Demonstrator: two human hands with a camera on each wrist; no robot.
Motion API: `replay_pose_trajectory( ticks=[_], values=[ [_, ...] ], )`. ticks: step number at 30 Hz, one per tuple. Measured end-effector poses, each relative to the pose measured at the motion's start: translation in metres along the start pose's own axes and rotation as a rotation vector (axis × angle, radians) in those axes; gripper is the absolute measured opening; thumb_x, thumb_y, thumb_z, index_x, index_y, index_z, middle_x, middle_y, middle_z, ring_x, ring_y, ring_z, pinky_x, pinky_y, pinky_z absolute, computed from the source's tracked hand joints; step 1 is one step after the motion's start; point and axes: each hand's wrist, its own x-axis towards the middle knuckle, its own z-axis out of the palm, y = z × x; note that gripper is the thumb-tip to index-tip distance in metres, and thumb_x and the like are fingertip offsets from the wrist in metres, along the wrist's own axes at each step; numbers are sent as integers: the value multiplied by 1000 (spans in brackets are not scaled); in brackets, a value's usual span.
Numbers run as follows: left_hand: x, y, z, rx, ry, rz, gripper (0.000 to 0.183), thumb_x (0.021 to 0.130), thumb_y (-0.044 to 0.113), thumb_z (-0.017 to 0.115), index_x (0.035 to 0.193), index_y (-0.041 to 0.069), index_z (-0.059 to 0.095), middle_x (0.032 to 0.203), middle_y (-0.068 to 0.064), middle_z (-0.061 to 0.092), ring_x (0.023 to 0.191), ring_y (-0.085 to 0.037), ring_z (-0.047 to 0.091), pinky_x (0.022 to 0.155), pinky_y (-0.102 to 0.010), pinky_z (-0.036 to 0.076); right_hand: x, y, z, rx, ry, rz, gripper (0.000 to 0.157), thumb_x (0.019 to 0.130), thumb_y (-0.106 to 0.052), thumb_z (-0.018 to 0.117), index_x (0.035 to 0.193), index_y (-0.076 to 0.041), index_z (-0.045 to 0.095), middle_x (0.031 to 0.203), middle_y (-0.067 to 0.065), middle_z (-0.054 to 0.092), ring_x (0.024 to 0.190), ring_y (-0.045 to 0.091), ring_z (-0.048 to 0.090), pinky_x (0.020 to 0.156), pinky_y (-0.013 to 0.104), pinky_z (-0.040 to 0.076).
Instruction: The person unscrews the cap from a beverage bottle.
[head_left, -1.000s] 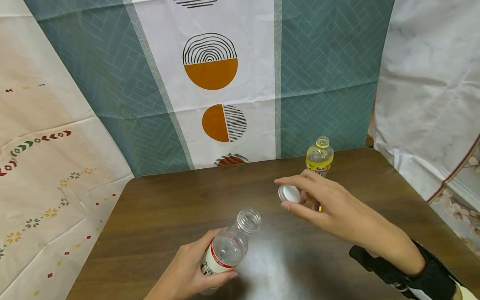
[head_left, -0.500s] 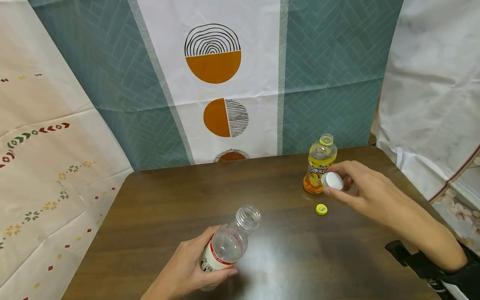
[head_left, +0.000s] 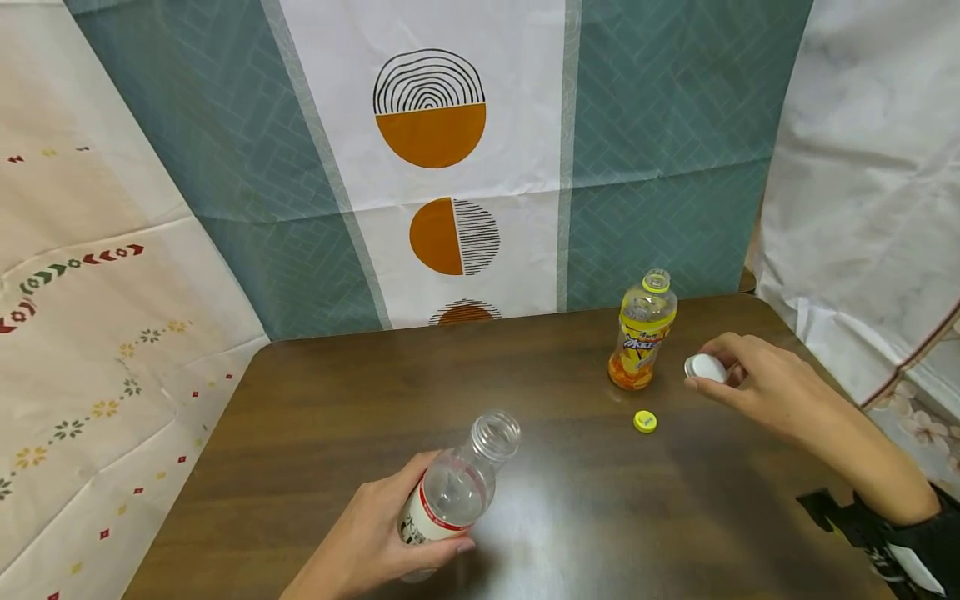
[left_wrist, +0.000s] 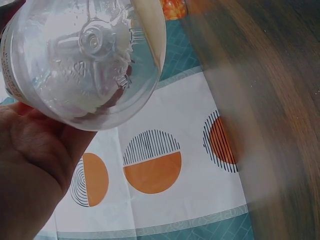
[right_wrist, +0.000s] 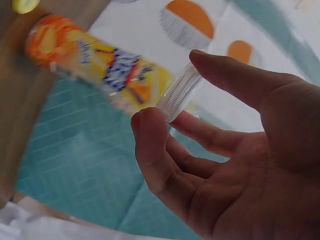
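Note:
My left hand (head_left: 378, 521) grips a clear plastic bottle (head_left: 457, 492) with a white and red label, tilted so its uncapped mouth points up and right. The left wrist view shows this bottle's clear base (left_wrist: 92, 60) from below. Off to the right, my right hand (head_left: 772, 383) pinches a white bottle cap (head_left: 707, 367) between thumb and fingers, above the table. In the right wrist view the cap's ridged edge (right_wrist: 180, 92) shows between the fingertips. A yellow-labelled bottle (head_left: 642, 333) stands upright and uncapped left of that hand. Its yellow cap (head_left: 645, 421) lies on the table in front.
The brown wooden table (head_left: 337, 417) has its far edge against a teal and white patterned cloth (head_left: 517, 167). Light cloths hang at the left (head_left: 112, 350) and right (head_left: 840, 208). A black wrist strap (head_left: 892, 542) is on the right forearm.
My right hand has moved right with the white cap, away from in front of the yellow-labelled bottle, uncovering the yellow cap. The left hand and its bottle have stayed nearly still.

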Motion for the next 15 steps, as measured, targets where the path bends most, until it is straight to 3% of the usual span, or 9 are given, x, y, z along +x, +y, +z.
replay_pose_trajectory(
  ticks=[4,15],
  values=[
    [-1,1,1,-4,-10,-13,67,71,48,78,128,30,46,91,21,61,72,3,57,60,-25,53,-3,15,9,-9,-48,29,36,78,-28,75,99,0,63,81,8,63,71,21,56,55,40,45],
    [1,1,2,-17,14,22,67,71,45,79,127,30,47,91,21,61,72,2,58,60,-24,53,-7,47,35,-21,-54,17,36,69,-15,80,95,4,62,72,9,57,67,22,48,49,35,41]
  ],
)
